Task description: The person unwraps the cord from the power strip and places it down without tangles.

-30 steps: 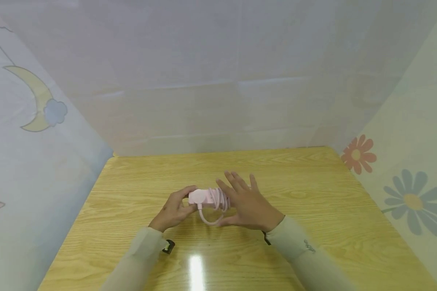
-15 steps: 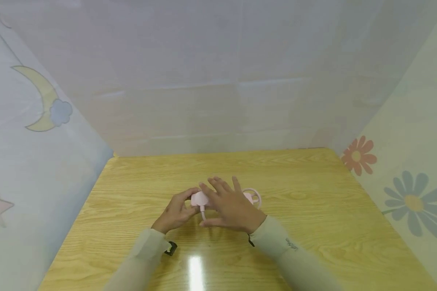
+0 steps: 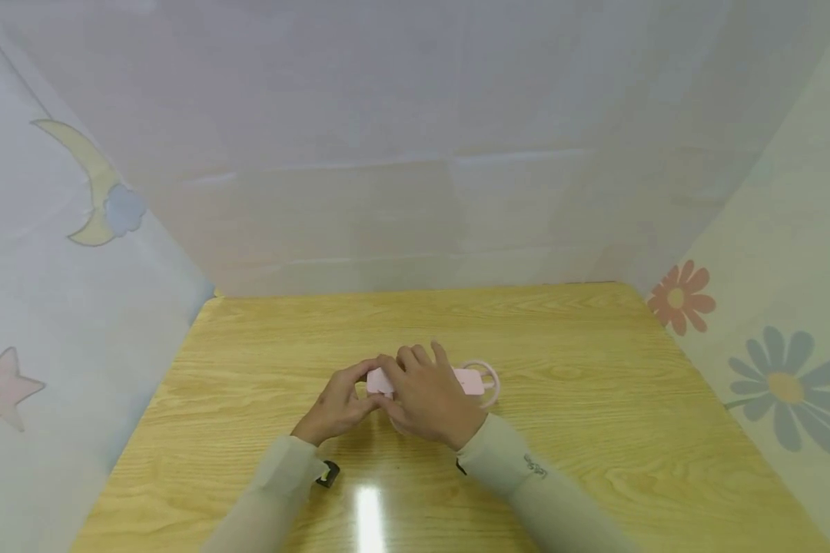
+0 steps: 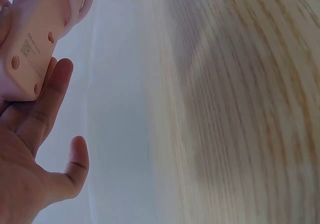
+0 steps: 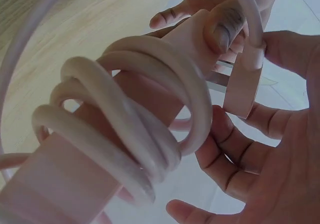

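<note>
My left hand [image 3: 335, 403] grips the left end of a pink power strip [image 3: 469, 380], with the thumb on its top face in the right wrist view. From below, the left wrist view shows the strip's underside with screw holes, held clear of the table. A pale pink cord [image 5: 120, 109] is wound several times round the strip's middle. My right hand [image 3: 429, 395] reaches over the strip and pinches the cord's plug [image 5: 242, 84] between thumb and fingers. Metal prongs [image 5: 218, 79] show between the plug and the strip. In the head view the right hand hides most of the windings.
A wood-grain table [image 3: 263, 330] lies under both hands. Pale fabric walls [image 3: 387, 215] stand at the back and both sides, printed with a moon, a star and flowers. A loop of the cord [image 3: 494, 384] sticks out at the strip's right end.
My right hand has moved left across the strip to its left end, and its spread fingers have closed on the plug. The strip's right end has come into view. The left hand keeps its grip.
</note>
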`<state>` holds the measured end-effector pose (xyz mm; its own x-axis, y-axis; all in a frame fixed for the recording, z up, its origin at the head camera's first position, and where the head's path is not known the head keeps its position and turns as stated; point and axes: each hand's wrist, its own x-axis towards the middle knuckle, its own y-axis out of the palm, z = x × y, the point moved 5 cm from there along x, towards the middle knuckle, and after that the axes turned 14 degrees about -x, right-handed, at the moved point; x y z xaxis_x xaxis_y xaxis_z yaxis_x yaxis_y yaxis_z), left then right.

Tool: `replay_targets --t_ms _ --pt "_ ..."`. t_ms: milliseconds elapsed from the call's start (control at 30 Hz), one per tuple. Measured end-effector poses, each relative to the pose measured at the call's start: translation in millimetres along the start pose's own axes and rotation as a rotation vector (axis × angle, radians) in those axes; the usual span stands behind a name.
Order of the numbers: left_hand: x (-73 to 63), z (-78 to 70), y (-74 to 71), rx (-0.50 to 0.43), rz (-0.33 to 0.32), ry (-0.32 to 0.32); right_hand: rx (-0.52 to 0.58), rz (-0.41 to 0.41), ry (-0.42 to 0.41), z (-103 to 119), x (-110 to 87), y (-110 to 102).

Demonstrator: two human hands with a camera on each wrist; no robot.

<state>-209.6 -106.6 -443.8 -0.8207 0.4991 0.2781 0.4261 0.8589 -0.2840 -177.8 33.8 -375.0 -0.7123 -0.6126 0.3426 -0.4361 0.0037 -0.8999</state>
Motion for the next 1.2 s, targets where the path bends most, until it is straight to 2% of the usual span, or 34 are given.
replay_targets --t_ms 233,433,633,800,900,1033,1200 --pt "-0.5 2.2 0.7 -0.023 0.004 0.011 -0.062 -0.044 0.019 1 -0.1 1" --pt "-1.2 3.0 1.5 -0.044 0.012 -0.009 -0.034 -0.084 0.013 1 -1.5 1" --pt "-0.3 1.4 2.9 -0.024 0.007 -0.021 0.010 -0.097 0.016 0 -2.7 1" --pt "-2.5 5.6 0.8 -0.006 -0.010 -0.092 0.156 -0.219 0.031 -4 -2.0 -11" --pt "-4.9 9.1 -1.7 0.008 -0.020 -0.122 0.193 -0.286 0.036 -8 -2.4 -18" --pt "-6.2 10.8 -5.2 -0.005 -0.042 -0.131 0.162 -0.281 0.039 -9 -6.5 -17" --pt "-7.2 10.5 -11.1 -0.021 -0.084 -0.127 0.190 -0.275 0.037 -8 -14.5 -13"
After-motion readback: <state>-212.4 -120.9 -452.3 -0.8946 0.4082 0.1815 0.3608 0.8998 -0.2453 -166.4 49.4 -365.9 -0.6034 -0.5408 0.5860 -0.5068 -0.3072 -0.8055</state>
